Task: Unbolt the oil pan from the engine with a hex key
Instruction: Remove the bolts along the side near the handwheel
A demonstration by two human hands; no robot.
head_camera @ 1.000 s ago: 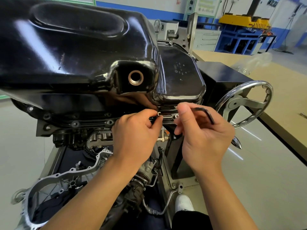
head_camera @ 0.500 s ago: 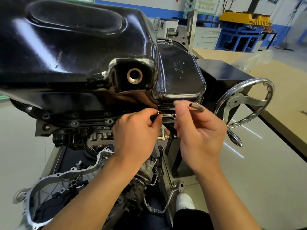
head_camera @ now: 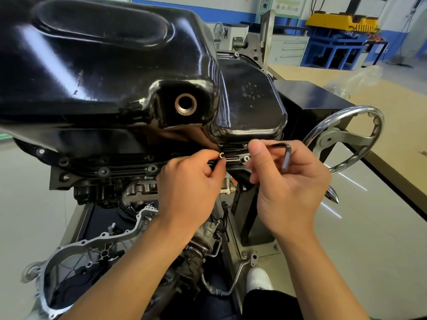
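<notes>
Workshop, pale floor (head_camera: 369,239). Oil pan (head_camera: 104,77): black, uppermost on engine (head_camera: 138,190). Left hand (head_camera: 191,188): fingertips pinching flange bolt (head_camera: 221,155). Right hand (head_camera: 288,195): gripping hex key (head_camera: 280,150), tip hidden behind thumb. Likely risk: loosened bolt slips from the pinch, drops among engine parts below.

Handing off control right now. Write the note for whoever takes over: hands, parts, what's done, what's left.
Left hand pinches a bolt on the oil pan flange.
Right hand grips the hex key beside the next bolt; its tip is hidden in the grip.
Done: cannot tell how many bolts are out.
Left: the oil pan is not yet off; more bolts sit along the flange to the left. Loosen those, then probably lift the pan.
</notes>
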